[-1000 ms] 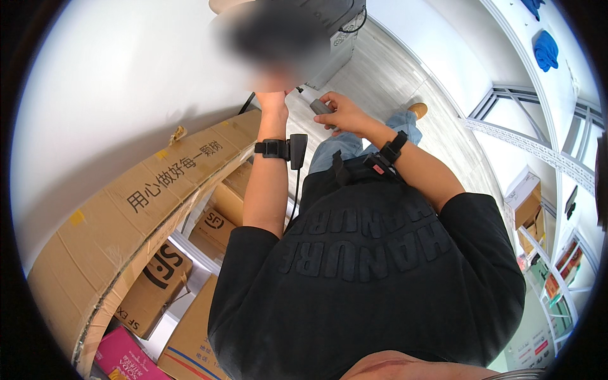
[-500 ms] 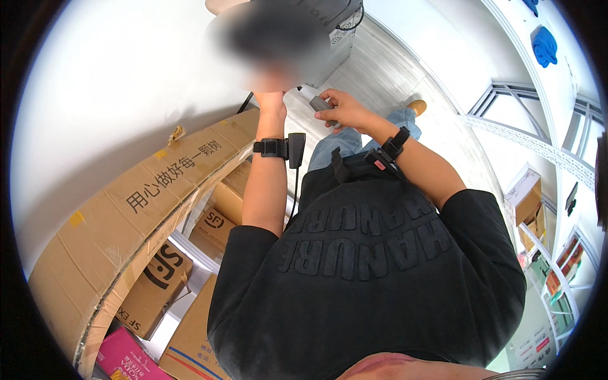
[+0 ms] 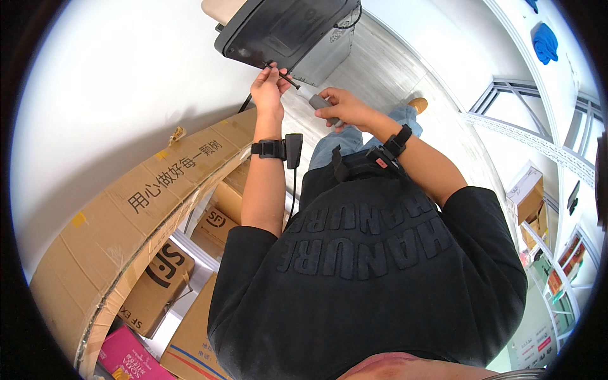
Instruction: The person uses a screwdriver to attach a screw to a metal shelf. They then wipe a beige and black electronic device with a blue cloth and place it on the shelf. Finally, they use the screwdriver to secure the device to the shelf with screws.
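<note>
My right hand (image 3: 339, 106) is wrapped round the thick grey handle of a screwdriver (image 3: 322, 104), which has a pale front end and a long thin black shaft. The shaft points up and left toward my left hand (image 3: 269, 85). The fingers of my left hand are pinched together around its far end, at the lower edge of a black appliance panel (image 3: 285, 31). Whether a screw sits at the tip is too small to tell. The panel tops a grey metal-sided body (image 3: 326, 54) standing on the floor.
A long cardboard sheet (image 3: 107, 228) curves along my left side, with several cardboard boxes (image 3: 158, 285) and a pink box (image 3: 133, 354) behind it. White shelving (image 3: 506, 130) with a blue cloth (image 3: 544, 43) runs along the right. A black cable (image 3: 295, 193) hangs from my left wrist.
The screwdriver and both hands have hardly moved. A blur that covered my left hand and the appliance panel is gone, so both now show clearly.
</note>
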Motion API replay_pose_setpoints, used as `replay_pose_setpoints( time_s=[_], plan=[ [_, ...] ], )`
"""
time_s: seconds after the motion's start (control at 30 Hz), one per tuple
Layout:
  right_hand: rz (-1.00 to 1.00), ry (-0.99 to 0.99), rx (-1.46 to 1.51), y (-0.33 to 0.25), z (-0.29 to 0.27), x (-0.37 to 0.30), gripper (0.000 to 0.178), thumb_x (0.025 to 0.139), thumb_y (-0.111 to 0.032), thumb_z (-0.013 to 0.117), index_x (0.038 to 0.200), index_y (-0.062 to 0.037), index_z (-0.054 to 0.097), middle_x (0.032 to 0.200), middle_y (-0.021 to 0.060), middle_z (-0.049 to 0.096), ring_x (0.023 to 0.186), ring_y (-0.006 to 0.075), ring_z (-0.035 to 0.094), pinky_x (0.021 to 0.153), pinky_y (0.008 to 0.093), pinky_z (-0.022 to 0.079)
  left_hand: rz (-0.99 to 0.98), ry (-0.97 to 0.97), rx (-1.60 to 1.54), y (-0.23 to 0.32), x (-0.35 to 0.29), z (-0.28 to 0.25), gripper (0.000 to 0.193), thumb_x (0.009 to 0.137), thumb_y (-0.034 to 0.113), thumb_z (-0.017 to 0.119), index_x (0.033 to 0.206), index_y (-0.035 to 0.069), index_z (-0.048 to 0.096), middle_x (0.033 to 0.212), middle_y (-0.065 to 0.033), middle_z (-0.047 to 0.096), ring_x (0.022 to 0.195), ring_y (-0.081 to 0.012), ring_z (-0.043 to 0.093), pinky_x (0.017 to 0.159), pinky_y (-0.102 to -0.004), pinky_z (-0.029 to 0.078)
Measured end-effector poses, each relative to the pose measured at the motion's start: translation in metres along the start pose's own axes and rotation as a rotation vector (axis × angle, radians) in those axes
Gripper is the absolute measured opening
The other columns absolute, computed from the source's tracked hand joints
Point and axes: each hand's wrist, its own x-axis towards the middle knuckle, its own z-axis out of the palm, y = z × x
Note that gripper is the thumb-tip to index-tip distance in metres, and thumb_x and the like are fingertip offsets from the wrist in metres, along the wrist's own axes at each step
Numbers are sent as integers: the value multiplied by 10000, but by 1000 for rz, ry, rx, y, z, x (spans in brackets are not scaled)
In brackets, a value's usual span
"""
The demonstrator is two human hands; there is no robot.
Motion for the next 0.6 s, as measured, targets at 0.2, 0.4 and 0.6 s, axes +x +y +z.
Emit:
replay_pose_setpoints(
  time_s=[0.2,0.4,0.6],
  plan=[
    [7,-12,9,-1,-2,-4,439,818,-217,710,1177,-54,515,884,17,585,666,91,591,495,252,475,-22,3,-1,2,-1,1,194,945,105,539,1120,37,591,915,-93,677,725,-151,648,613,-242,527],
    [36,-22,0,-2,-12,-12,422,828,-248,693,1165,-58,525,880,11,591,671,85,589,491,242,452,-28,-35,-21,1,-8,1,250,935,74,533,1182,35,532,932,-114,679,758,-168,664,624,-259,543],
    [25,-54,41,5,-49,-26,377,843,-236,667,1154,-69,535,835,-3,601,681,67,584,499,216,414,4,-195,-56,0,-20,12,272,961,145,499,1212,40,498,963,-161,678,760,-194,680,633,-264,535]
  ],
)
